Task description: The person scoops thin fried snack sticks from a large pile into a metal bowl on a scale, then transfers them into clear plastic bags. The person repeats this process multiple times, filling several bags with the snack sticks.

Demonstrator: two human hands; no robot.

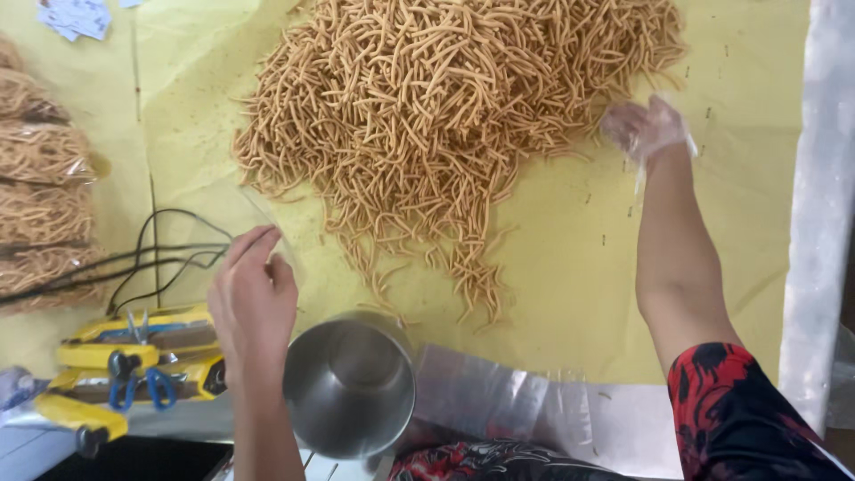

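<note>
Reaching toward the right edge of the snack pile with my right hand [647, 129], upper right of the frame. It wears a thin clear glove; fingers loosely spread, clasping nothing, fingertips just beside the outermost sticks.

Heap of thin fried snack sticks [445, 107]: golden brown, fills the upper centre, lying on yellow paper [570, 267], with a tail of loose sticks trailing down toward the centre.

My left hand [254, 298], lower left of centre, is bare. Thumb and fingers are pinched on the edge of a clear plastic bag [267, 223]; the film is hard to make out against the paper, so its full outline cannot be told.

Round steel container [350, 385]: bottom centre, just right of my left wrist, mouth up, inside looks empty. Beside it, to the right, clear plastic sheeting [499, 396] lies along the lower edge of the paper.

Lower left: yellow heat-sealer [134, 356] with blue-handled scissors [142, 385] lying on it, black cables [151, 258] running off to the left. Left edge: filled bags of the same sticks [40, 187], stacked.
</note>
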